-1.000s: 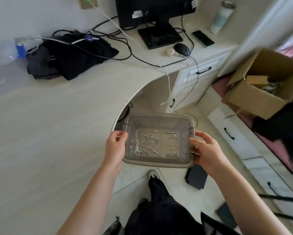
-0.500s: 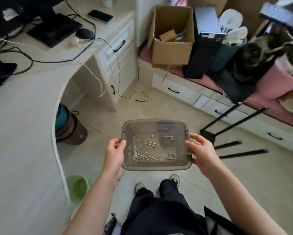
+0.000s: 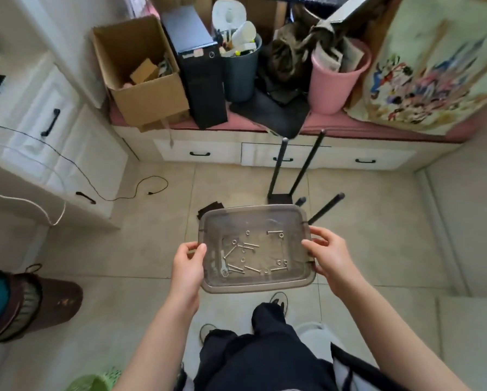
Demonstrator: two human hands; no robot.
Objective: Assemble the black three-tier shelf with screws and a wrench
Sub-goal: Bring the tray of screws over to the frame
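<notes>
A clear grey plastic tray (image 3: 253, 286) hangs in front of me above the floor. My left hand (image 3: 187, 263) grips its left rim and my right hand (image 3: 328, 253) grips its right rim. Inside lie several silver screws (image 3: 249, 245) and washers, with a small wrench (image 3: 224, 265) near the left wall. Beyond the tray, black shelf legs (image 3: 307, 167) lean against the drawer bench, joined at a black foot block (image 3: 280, 197). Another black tube (image 3: 325, 207) lies on the tiles. A black shelf panel (image 3: 273, 114) rests on the bench edge.
A cardboard box (image 3: 143, 74), a black case (image 3: 200, 69), a dark bin (image 3: 240, 71) and a pink bucket (image 3: 335, 83) crowd the bench. White desk drawers (image 3: 47, 128) stand at left with a loose cable (image 3: 152, 187) on the floor. A brown stool (image 3: 47, 303) sits lower left.
My view has turned right, away from the desk and toward the bench and shelf parts. The tray stays held in both hands.
</notes>
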